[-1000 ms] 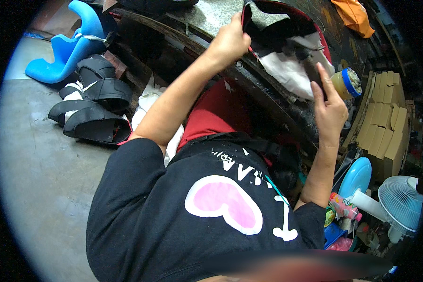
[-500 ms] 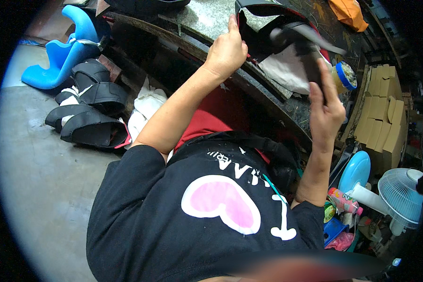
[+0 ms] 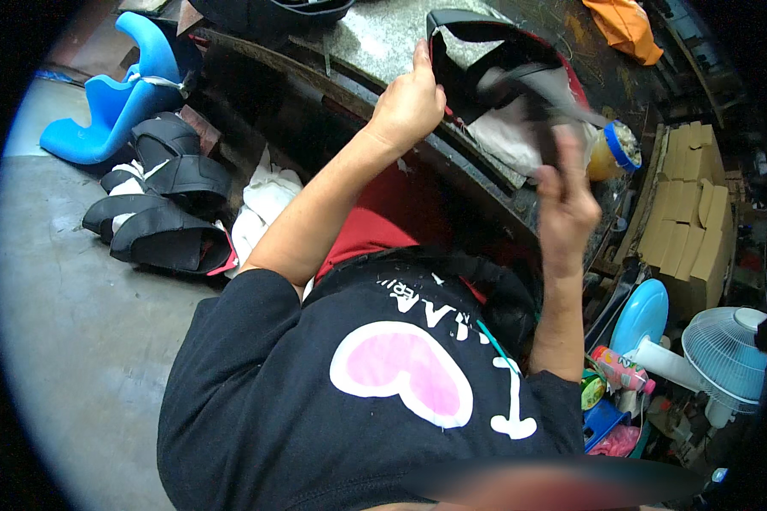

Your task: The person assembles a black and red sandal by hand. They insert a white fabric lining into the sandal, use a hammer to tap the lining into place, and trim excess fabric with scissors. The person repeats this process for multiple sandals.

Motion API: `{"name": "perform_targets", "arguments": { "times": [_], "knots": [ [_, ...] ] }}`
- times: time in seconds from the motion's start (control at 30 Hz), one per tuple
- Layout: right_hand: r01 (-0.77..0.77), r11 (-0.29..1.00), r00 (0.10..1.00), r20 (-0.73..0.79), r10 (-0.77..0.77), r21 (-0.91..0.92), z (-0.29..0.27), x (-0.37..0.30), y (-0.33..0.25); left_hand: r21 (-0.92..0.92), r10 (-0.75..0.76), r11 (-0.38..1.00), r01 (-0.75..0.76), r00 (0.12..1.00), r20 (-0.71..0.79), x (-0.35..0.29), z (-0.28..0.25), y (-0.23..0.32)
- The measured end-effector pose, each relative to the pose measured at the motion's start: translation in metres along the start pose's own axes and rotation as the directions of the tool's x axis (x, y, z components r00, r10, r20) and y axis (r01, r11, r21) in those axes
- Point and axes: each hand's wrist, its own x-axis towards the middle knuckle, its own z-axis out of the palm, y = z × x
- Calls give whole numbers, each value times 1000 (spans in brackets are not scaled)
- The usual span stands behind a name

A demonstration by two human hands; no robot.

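My left hand (image 3: 407, 106) pinches the near left edge of a curved black piece with red edging (image 3: 462, 81), its forefinger pointing up along the side. The piece lies on the workbench and has an open, hollow middle. My right hand (image 3: 568, 209) is closed around the dark handle of a hammer (image 3: 533, 85), its forefinger stretched along the handle. Motion smears the hammer's head, which is over the right part of the black piece. Beneath it, whitish cloth (image 3: 504, 140) shows on the bench.
A jar with a blue lid (image 3: 614, 152) stands right of the hammer. Several black shaped pieces (image 3: 166, 221) lie on the floor at left, near a blue moulded form (image 3: 115, 106). Cardboard boxes (image 3: 686, 221) and a fan (image 3: 724, 353) are at right. An orange bag (image 3: 626, 30) lies far back.
My right hand has moved left and slightly down with the hammer, whose head has also shifted left. My left hand stays almost in place on the black piece.
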Motion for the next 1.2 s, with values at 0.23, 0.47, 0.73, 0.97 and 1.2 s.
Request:
{"name": "perform_targets", "arguments": {
  "times": [0.23, 0.47, 0.73, 0.97, 1.2],
  "knots": [
    [-320, 945, 899, 293, 326, -69, -7, -24, 22, -332, -104, 934, 133, 989, 103, 10, -2, 17],
    [-225, 962, 955, 163, 250, -158, -28, -31, 32, -261, 8, 961, -95, 948, -318, 66, -47, 3],
    [-76, 988, 981, 166, 99, -138, -23, 13, 44, 208, 460, 888, -410, 778, -428, 59, -119, 77],
    [-267, 894, 948, 264, 178, 359, -58, 89, 14, 592, 964, 214, -777, 266, 0, 22, -91, 123],
    [34, 999, 995, -90, -33, 12, -58, 115, 34, 523, 848, 501, -690, 271, -455, 21, -70, 78]
  ]
}}
